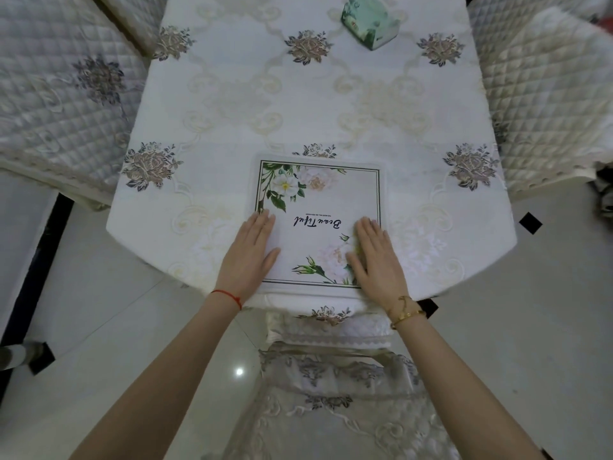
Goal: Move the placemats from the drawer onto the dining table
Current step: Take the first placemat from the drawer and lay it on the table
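A square white placemat (335,200) with printed flowers, a dark border line and the word "Beautiful" lies flat at the near edge of the dining table (298,104), which wears a cream embroidered cloth. My left hand (250,254) rests palm down on the mat's near left edge, fingers together. My right hand (376,255) presses flat on its near right corner. Neither hand grips anything. No drawer is in view.
A green patterned tissue box (368,19) stands at the far end of the table. Quilted chair covers sit to the left (56,104) and right (544,104). A lace-covered chair (335,393) is tucked under the near edge, between my arms. Glossy white floor tiles lie around.
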The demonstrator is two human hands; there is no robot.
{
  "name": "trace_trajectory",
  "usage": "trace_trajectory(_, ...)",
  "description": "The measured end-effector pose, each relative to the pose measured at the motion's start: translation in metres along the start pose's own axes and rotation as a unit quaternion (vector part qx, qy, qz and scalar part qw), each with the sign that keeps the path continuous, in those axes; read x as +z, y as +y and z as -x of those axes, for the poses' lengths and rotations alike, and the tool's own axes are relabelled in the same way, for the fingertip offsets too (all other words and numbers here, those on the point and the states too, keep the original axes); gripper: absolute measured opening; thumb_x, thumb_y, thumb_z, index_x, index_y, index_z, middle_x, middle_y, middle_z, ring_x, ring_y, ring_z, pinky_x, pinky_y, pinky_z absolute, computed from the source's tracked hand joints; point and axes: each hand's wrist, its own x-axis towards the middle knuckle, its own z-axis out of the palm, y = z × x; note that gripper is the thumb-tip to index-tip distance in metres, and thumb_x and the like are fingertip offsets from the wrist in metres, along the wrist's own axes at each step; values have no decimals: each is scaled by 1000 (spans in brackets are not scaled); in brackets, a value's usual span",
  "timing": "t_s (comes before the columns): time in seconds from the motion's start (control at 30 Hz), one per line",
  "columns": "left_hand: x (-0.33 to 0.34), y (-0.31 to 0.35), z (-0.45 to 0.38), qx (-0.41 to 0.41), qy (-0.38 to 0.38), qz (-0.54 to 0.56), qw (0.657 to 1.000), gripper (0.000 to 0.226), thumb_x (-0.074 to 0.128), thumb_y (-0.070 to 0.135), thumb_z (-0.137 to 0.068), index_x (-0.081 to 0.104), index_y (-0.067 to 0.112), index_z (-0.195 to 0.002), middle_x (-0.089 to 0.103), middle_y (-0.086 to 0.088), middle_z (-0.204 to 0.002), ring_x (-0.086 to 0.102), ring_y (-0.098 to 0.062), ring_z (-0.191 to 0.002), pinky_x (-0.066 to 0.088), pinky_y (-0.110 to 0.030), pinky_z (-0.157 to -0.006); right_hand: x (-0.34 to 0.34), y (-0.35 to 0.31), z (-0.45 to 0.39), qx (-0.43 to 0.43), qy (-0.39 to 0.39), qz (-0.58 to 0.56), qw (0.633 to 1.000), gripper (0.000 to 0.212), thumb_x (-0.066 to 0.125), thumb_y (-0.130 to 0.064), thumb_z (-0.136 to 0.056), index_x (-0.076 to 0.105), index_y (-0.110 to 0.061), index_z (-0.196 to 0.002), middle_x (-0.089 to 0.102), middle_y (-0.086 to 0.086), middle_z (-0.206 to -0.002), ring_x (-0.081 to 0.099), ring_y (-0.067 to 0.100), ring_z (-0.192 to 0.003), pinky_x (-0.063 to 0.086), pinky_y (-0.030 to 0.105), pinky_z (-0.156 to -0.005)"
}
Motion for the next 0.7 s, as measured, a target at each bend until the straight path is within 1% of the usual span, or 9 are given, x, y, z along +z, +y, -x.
trace_trajectory(0.07,6,14,8,10,-21,-2,1000,62,29,42,-99,16,10,-151,16,-8,-158,11,-21,-147,14,-37,-120,11,-13,7,-8,-12,1,1000,61,31,-41,-102,9,-14,-152,5,1,-161,-5,12,-147,3,35,-121)
trace_trajectory(0.13,13,20,17,-1,-40,-13,999,65,20,47,-98,13,11,-151,12,-6,-159,6,-18,-147,12,-36,-121,15,-14,12,4,-14,8,1000,62,29,-44,-102,6,-15,-152,3,1,-161,-6,11,-147,3,34,-121)
trace_trajectory(0.2,16,15,23,-15,-47,-18,999,67,16,49,-96,14,10,-151,13,-5,-159,7,-17,-147,11,-34,-120,13,-7,19,6,-18,24,1000,64,26,-47,-101,4,-15,-153,2,0,-161,-6,10,-147,3,34,-121)
trace_trajectory(0.33,12,-1,36,-30,-44,-34,998,66,21,48,-97,20,8,-149,20,-6,-157,17,-20,-145,12,-32,-119,3,17,45,27,-22,41,999,65,23,-49,-100,5,-16,-152,3,-1,-161,-3,10,-147,0,34,-121)
trace_trajectory(0.43,7,-11,48,-46,-40,-19,998,64,34,42,-98,20,8,-149,19,-6,-158,14,-20,-146,9,-32,-120,-4,28,59,44,-16,54,997,65,19,-48,-99,7,-13,-152,6,1,-161,-2,13,-147,0,34,-121)
trace_trajectory(0.47,6,-13,50,-49,-39,-14,998,64,36,42,-97,21,8,-149,20,-7,-157,15,-21,-146,9,-33,-120,-5,28,60,45,-13,53,997,65,20,-48,-99,9,-12,-152,6,2,-160,-2,14,-148,0,35,-121)
trace_trajectory(0.57,1,-5,52,-34,-30,-19,999,67,27,50,-96,22,8,-149,21,-8,-157,14,-21,-146,10,-34,-120,-9,13,54,18,-8,32,999,65,23,-48,-99,10,-12,-152,5,1,-160,-4,14,-148,1,35,-121)
trace_trajectory(0.7,7,28,35,-6,-38,1,999,75,21,57,-92,15,10,-151,14,-4,-159,7,-18,-147,7,-31,-120,6,-22,30,-26,-33,22,999,72,32,-52,-99,7,-12,-152,2,3,-161,-7,14,-147,2,36,-121)
